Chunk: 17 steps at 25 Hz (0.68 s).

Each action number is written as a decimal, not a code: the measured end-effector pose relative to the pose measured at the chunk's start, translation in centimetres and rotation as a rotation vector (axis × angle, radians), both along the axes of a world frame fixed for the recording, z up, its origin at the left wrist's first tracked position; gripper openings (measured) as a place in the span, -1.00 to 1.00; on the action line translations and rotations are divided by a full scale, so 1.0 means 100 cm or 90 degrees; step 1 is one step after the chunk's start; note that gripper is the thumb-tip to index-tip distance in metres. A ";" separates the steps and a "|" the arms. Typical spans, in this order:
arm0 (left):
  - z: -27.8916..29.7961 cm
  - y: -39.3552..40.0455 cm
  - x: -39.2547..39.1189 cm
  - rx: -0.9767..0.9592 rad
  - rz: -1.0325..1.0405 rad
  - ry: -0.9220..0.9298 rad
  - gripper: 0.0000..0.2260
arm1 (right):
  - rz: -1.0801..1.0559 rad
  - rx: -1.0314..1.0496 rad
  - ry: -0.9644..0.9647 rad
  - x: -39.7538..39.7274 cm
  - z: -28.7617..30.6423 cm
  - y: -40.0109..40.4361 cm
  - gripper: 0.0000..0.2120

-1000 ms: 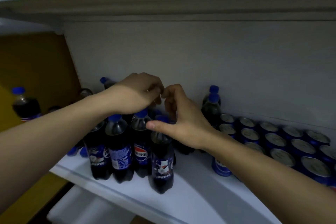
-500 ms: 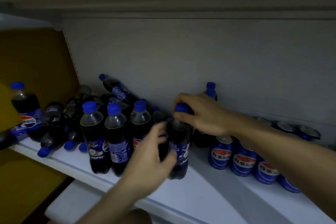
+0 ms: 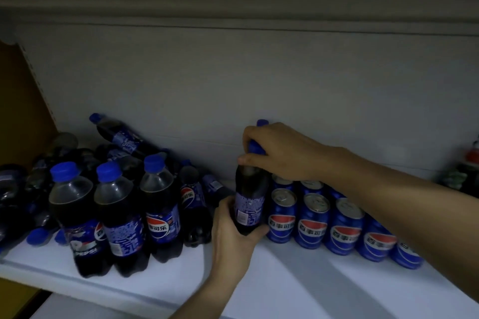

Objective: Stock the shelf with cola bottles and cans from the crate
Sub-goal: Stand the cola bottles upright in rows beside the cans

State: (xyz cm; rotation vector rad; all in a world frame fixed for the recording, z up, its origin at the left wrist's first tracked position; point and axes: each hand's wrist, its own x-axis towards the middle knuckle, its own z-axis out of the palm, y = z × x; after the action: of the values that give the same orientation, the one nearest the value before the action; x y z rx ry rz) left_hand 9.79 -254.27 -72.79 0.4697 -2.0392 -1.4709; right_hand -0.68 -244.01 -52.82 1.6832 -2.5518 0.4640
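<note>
Both hands now grip one cola bottle [image 3: 249, 202], left hand [image 3: 234, 238] low, right hand [image 3: 280, 153] at the cap, shifted beside the cans [image 3: 313, 220], nearly placed.

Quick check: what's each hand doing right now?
Left hand: grips the lower body of the cola bottle.
Right hand: grips the same bottle's blue cap and neck.

"百事可乐" runs across the cans [image 3: 314, 224], "PEPSI" across the front-left bottle [image 3: 77, 217], and "事可乐" shows on the third bottle [image 3: 162, 212].
</note>
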 end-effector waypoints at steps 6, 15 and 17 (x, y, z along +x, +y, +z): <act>-0.023 -0.016 -0.014 -0.055 -0.060 -0.034 -0.30 | 0.015 0.037 -0.056 -0.021 -0.014 -0.008 -0.92; -0.029 -0.020 -0.022 -0.053 -0.152 -0.002 -0.22 | -0.005 0.060 -0.157 -0.029 0.002 -0.003 -0.62; -0.030 -0.020 -0.024 -0.044 -0.141 0.005 -0.23 | -0.059 0.078 -0.107 -0.028 0.004 -0.006 -0.55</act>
State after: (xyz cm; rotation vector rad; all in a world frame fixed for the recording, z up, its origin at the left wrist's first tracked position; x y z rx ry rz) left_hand 7.43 -256.30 -75.82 0.2151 -2.1845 -1.5179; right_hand -3.49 -244.64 -52.40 1.6187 -2.8171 0.4720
